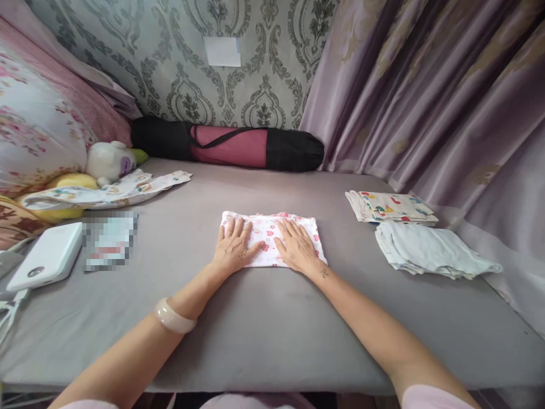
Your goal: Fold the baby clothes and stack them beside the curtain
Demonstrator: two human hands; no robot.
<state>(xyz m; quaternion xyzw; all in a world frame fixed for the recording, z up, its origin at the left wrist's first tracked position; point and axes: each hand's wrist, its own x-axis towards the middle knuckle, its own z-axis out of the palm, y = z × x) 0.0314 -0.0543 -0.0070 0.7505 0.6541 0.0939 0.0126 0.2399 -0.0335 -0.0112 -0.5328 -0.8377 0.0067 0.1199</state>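
Observation:
A white cloth with pink hearts and flowers, folded into a rectangle, lies on the grey sheet in front of me. My left hand rests flat on its left part, fingers stretched out and thumb pointing inward. On the right part lies my right hand, palm down with fingers extended. Both palms press on the fabric without gripping it. A bit of pink material shows along the cloth's far edge; the layers beneath are hidden.
To the right lie a folded colourful-print cloth and a folded pale cloth stack. At left are a white power bank with a cable, a blurred packet, a printed garment and a plush toy. A black-and-maroon bag lies along the wall.

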